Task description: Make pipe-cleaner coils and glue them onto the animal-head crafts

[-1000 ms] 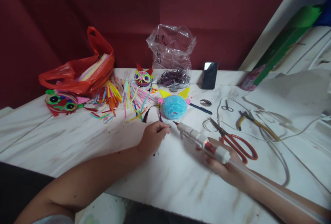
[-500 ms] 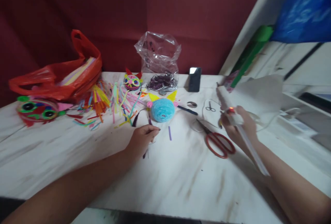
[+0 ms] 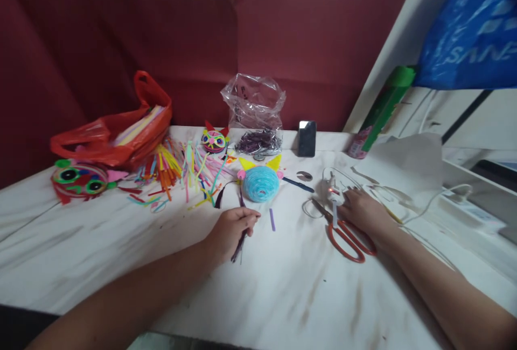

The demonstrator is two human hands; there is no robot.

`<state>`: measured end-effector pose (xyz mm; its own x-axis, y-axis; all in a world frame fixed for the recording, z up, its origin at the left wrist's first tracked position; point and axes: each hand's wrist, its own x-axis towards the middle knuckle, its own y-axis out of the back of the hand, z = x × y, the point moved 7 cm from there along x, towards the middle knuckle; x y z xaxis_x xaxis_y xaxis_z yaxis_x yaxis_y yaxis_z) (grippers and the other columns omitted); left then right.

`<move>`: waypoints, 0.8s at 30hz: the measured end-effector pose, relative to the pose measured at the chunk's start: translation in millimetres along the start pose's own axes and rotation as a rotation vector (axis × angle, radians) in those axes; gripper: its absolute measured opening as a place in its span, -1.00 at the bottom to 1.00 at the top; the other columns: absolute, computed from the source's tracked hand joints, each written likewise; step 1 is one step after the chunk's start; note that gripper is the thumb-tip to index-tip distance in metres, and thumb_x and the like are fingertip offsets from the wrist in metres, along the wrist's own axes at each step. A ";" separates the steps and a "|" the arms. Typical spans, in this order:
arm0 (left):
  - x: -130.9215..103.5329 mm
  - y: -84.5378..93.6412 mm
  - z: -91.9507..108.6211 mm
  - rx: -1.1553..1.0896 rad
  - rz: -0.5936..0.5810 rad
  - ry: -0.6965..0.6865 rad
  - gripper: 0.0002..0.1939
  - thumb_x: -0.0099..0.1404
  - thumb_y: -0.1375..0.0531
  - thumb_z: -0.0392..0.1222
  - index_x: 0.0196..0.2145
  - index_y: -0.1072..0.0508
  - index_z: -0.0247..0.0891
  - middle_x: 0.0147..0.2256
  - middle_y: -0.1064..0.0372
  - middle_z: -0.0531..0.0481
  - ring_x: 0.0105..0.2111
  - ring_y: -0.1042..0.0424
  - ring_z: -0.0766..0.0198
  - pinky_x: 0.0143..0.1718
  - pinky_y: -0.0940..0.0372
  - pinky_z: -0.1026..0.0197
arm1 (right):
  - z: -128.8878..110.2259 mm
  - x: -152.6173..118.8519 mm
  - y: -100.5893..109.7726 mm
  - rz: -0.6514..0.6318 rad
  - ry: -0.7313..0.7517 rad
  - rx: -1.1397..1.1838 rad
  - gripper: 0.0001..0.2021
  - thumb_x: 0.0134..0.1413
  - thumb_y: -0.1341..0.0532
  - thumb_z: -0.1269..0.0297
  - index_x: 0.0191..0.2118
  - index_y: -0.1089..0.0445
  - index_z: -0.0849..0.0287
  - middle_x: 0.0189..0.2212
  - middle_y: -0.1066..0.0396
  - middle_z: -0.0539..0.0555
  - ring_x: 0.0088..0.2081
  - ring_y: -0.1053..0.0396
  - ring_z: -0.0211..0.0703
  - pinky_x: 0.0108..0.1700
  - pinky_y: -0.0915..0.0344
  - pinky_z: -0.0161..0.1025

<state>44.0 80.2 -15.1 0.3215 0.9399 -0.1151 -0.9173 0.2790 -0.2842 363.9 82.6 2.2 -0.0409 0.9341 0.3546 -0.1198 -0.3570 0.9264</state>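
Observation:
Pinched between the fingertips of my left hand (image 3: 236, 231) is a dark purple tassel (image 3: 239, 249), hanging down below the fingers. Just above it sits a round light-blue coiled piece (image 3: 260, 184) with yellow ears and pink side discs. A purple strip (image 3: 272, 219) lies right of my left hand. My right hand (image 3: 359, 207) rests palm down with fingers spread beside a white glue gun (image 3: 333, 195) with a lit red light. The glue gun's rear end overlaps the red-handled scissors (image 3: 346, 242). Whether the right fingers touch the gun is unclear.
Left side: a red bag (image 3: 109, 137), a decorated round face (image 3: 83, 180) and colourful strips (image 3: 165, 169). Behind are a small face (image 3: 214, 140), a clear bag (image 3: 258, 113) and a phone (image 3: 307, 139). Cables and a power strip (image 3: 474, 212) lie at right.
The glue gun, lifted in my right hand before, now lies on the table, and that hand has come down and opened. My left hand still pinches the tassel. The view has tilted up.

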 end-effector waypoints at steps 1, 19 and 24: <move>-0.6 -1.0 0.9 -0.027 -0.006 0.001 -0.80 -0.07 -0.27 -0.20 -0.46 -0.48 -0.38 -0.62 -0.23 0.06 -0.60 -0.18 0.45 -0.52 -0.09 0.33 | 1.2 0.4 -2.6 -0.008 0.009 -0.001 -0.80 0.04 -0.08 0.18 -0.47 -0.25 0.20 -0.44 -0.38 0.20 -0.35 -0.35 -0.01 -0.32 -0.20 -0.19; -18.9 -47.3 45.7 -0.493 -0.282 0.048 -0.41 -0.05 -0.33 -0.36 -0.04 -0.27 -0.27 -0.52 -0.17 0.12 -0.55 -0.18 0.45 -0.49 -0.10 0.34 | -153.8 -8.7 84.4 -0.111 -0.089 1.549 -0.76 -0.12 -0.27 0.11 -0.31 -0.45 0.13 -0.32 -0.49 0.05 -0.27 -0.39 -0.13 -0.19 -0.28 -0.19; -18.2 -53.0 42.5 -0.485 -0.226 -0.006 -0.41 -0.03 -0.32 -0.35 -0.02 -0.27 -0.27 -0.46 -0.25 0.07 -0.51 -0.22 0.41 -0.44 -0.16 0.31 | -194.9 -14.9 75.8 -0.153 -0.220 2.092 -0.79 -0.17 -0.34 0.22 -0.32 -0.46 0.12 -0.42 -0.48 -0.01 -0.37 -0.37 -0.24 -0.19 -0.26 -0.22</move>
<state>76.8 56.7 42.5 0.4959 0.8684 0.0050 -0.6108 0.3528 -0.7088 162.2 42.5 42.5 -0.0328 0.9895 0.1410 0.9194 0.0852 -0.3840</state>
